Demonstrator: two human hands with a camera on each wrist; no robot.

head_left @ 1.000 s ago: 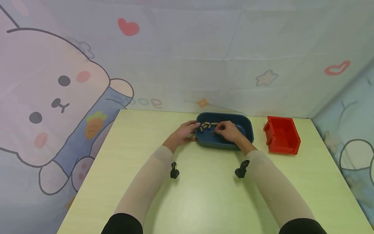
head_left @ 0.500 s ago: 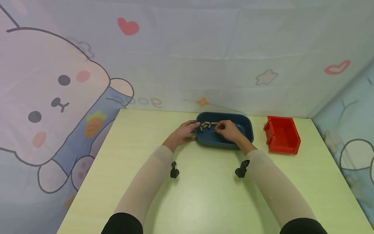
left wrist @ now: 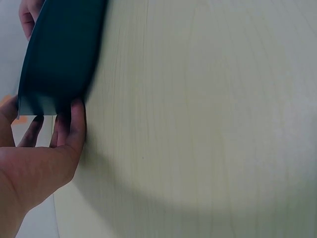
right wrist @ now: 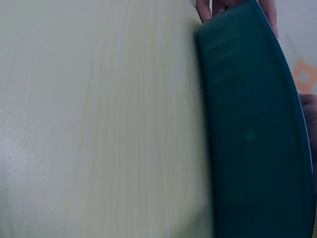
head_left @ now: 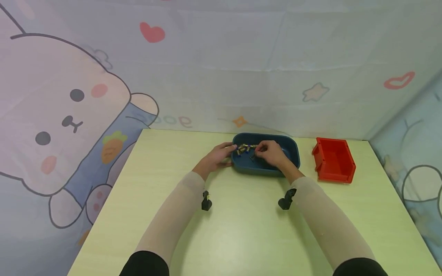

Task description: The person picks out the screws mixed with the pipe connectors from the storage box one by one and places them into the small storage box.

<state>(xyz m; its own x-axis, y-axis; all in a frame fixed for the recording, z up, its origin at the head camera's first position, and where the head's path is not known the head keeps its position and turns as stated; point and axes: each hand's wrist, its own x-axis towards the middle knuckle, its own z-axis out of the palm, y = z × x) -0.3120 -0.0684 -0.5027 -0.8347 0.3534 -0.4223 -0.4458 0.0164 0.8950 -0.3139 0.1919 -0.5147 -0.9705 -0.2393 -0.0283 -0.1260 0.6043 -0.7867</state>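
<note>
A dark blue oval tray (head_left: 292,151) sits at the back middle of the pale green table (head_left: 241,226). Several small brass-coloured and dark pieces (head_left: 243,148) lie in its left half. My left hand (head_left: 217,156) holds the tray's left end, thumb over the rim and fingers against the outer wall; the left wrist view shows that hand (left wrist: 44,158) against the tray wall (left wrist: 59,54). My right hand (head_left: 270,153) is inside the tray with fingers curled, pinching at a small dark piece (head_left: 253,156). The right wrist view shows only the tray's outer wall (right wrist: 252,134).
An empty red bin (head_left: 334,160) stands to the right of the tray. A cartoon-printed cloth (head_left: 79,99) backs the table on the far side and the left. Black wrist camera mounts (head_left: 206,202) sit on both forearms.
My right hand has shifted very slightly inside the tray. The left hand and the tray have stayed put.
</note>
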